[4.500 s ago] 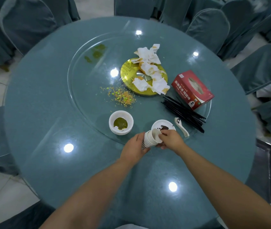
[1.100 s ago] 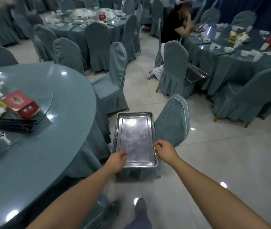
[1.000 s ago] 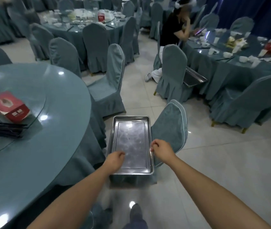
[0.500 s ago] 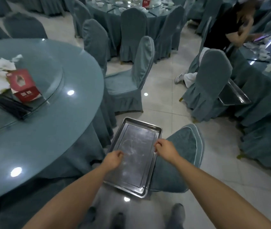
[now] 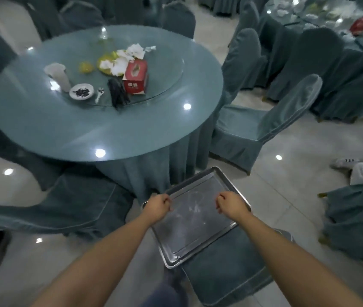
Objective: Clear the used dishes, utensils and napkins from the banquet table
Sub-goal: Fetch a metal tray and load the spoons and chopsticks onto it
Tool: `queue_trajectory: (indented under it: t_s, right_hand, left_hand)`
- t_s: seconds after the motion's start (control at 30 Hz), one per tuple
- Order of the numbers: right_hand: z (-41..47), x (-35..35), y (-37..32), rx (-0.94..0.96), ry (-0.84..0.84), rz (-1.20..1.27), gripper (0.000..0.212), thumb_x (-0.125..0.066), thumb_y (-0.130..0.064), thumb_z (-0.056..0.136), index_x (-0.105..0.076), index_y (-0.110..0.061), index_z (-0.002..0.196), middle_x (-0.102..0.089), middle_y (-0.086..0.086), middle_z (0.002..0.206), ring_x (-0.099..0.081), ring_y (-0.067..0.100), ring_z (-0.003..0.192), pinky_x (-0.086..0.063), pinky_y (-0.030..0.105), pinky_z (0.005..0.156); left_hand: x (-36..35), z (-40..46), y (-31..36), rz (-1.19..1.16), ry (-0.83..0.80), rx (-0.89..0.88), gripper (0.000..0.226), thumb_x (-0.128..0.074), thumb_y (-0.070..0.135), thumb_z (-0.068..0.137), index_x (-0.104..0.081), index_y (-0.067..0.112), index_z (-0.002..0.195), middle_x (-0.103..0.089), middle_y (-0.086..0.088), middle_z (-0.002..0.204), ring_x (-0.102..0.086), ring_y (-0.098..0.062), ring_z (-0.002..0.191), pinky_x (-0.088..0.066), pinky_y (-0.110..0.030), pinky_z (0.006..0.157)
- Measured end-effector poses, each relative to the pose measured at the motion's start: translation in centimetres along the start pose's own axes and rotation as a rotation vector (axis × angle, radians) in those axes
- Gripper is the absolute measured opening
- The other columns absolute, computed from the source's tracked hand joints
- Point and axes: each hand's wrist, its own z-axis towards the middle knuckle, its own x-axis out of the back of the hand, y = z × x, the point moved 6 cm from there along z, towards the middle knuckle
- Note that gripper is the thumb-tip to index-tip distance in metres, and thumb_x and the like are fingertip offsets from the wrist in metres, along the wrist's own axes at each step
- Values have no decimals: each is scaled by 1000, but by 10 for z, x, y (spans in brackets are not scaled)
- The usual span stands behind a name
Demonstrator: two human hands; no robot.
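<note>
- Steel, dull and scratched, makes up the tray [image 5: 195, 214], which is gripped on its two long rims: the left hand [image 5: 157, 207] is curled over the near-left rim and the right hand [image 5: 231, 204] over the right rim, so that the load-to-be is balanced between both arms.
- The tray is held low over a covered chair [image 5: 231, 269], tilted and turned cornerwise, with nothing in it; it appears to be lifted clear of the seat, though contact cannot be ruled out in this blurred view.
- The things to be cleared lie well apart from the tray, on the glass turntable [image 5: 167, 85] of the round surface [image 5: 87, 129]: a stack of cups [image 5: 57, 74], a small plate [image 5: 81, 91] with dark scraps, a spoon [image 5: 100, 94], black chopsticks [image 5: 117, 95], crumpled napkins [image 5: 129, 56] over a gold plate [image 5: 105, 60], and a red tissue box [image 5: 135, 76].
- The near half of the surface is bare glass up to its rim, so room for setting the tray down is judged ample there.
- A gap of tiled floor [image 5: 275, 191] between the chairs leaves the approach open.
</note>
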Motion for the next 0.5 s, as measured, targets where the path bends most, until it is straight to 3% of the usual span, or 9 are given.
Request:
queue_trajectory:
  t_s: [0.1,0.17,0.3,0.37,0.5]
  right_hand:
    - [24,-6,-3,32,-45,35,28,-45,-16,95,-67,-7,80,-72,8,77,-69,24,74,-52,31,67]
    - [43,-10,1,22,-51,85,27,-45,-15,96,-66,-5,82,-71,8,77,-67,22,70,-51,30,65]
    - [84,-17,17,29,-66,112,24,-45,-13,97,-65,-8,84,-67,3,73,-58,13,63,-41,17,51]
    - [105,-22,31,14,-90,120,23,-46,-13,97,-66,-7,87,-69,9,80,-62,19,70,-46,23,58]
    - [151,-31,67,-35,-145,120,23,-48,-22,98,-67,-9,96,-69,12,92,-65,28,88,-53,43,81]
  left_hand:
    - [-8,13,-13,-86,36,74,28,-40,10,96,-68,14,104,-76,-1,93,-67,-16,88,-49,-18,72]
    - [-14,27,-26,-129,60,147,28,-43,14,97,-70,14,100,-76,-1,93,-66,-14,87,-42,-14,61]
    - [-33,52,-56,-336,77,291,26,-48,8,99,-70,-4,97,-72,-22,97,-68,-32,97,-51,-32,88]
    - [-39,59,-70,-392,97,347,26,-47,7,99,-68,-6,93,-69,-25,94,-66,-35,95,-51,-41,91]
    - [-57,71,-99,-379,129,467,29,-46,19,99,-72,5,95,-70,-13,96,-63,-28,91,-49,-39,88]
